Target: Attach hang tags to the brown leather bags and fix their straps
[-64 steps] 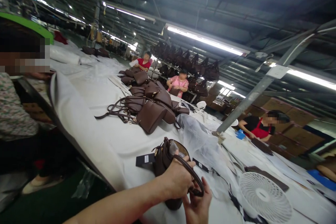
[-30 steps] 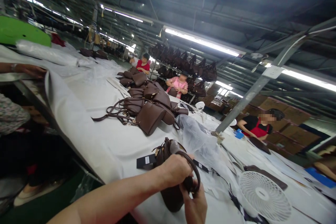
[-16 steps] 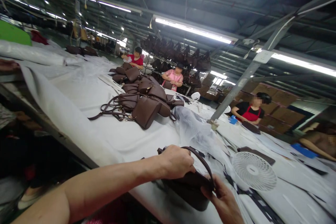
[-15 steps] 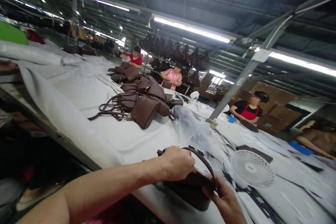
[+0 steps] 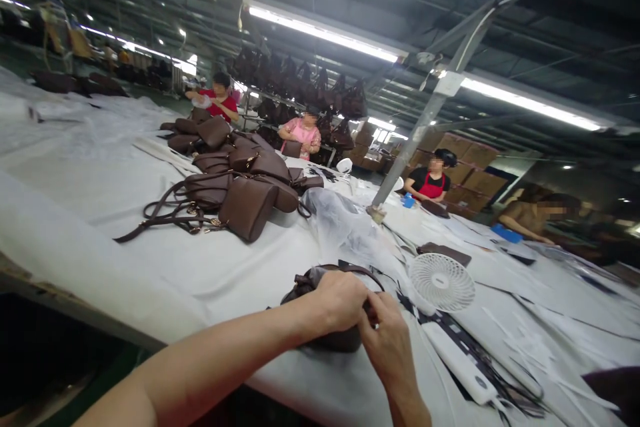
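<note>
A dark brown handbag (image 5: 336,341) lies at the near edge of the white-covered table, its thin handle (image 5: 373,275) arching up behind my hands. My left hand (image 5: 343,300) is closed at the top of the bag, with the fingertips turned away from view. Against it, my right hand (image 5: 387,330) pinches at the bag's right end, thumb and fingers pressed together. The exact part between the fingers is hidden. Grey-white lining or wrap shows at the bag's left top, beside a small dark tab.
Several brown bags (image 5: 247,207) with straps are heaped further back. Clear plastic (image 5: 335,227), a white fan (image 5: 441,282) and a white power strip (image 5: 463,363) lie to the right. A metal post (image 5: 413,140) rises from the table. Several co-workers sit across it.
My right hand has moved from the bag's lower right end up beside my left hand. The handle now sits lower behind the hands. The camera view has turned right.
</note>
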Tool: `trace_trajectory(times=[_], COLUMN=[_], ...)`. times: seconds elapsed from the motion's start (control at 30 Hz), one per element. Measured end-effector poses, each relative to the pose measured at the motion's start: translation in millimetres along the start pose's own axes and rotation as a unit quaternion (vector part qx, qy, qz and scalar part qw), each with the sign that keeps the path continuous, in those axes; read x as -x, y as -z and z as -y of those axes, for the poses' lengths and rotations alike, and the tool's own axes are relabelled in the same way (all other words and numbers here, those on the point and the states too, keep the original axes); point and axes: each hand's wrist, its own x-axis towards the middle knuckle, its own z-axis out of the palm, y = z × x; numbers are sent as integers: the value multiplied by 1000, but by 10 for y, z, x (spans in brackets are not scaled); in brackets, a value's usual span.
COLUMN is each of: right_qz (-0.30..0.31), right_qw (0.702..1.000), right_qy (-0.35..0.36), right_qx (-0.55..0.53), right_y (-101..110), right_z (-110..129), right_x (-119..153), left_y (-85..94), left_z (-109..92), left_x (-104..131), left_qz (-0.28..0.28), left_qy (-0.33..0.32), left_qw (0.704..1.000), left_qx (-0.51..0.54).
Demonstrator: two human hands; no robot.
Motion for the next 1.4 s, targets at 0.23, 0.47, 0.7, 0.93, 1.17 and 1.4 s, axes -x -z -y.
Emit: trace_trajectory(times=[0.23,0.47,0.7,0.93,1.17,1.4], right_qz=[-22,-35,-21,-37,-25,91], right_qw=[1000,990,957,895,892,930], right_qy=[19,-111,-210,-282,-273,-193], right_qx=[-6,-82,-199,-343,-360,-301], right_y=[-101,-100,120,199,223,241], right_z=[-160,-293,-357,-315,-210,-165], right_x=[-141,-213,-357,-348,-730,-677], left_y=[337,-65,-405,-324,-333,-437], left_z=[811,1170,614,519,515,474], left_x=[289,432,483,405,248,237], left_qz=[-102,-86,-140,-137,-198,-175], left_qy=[-153,-220,-286,-283,-281,-250], left_qw=[977,965,948,949,939,947], left_qx=[110,113,-13,-29,18,102])
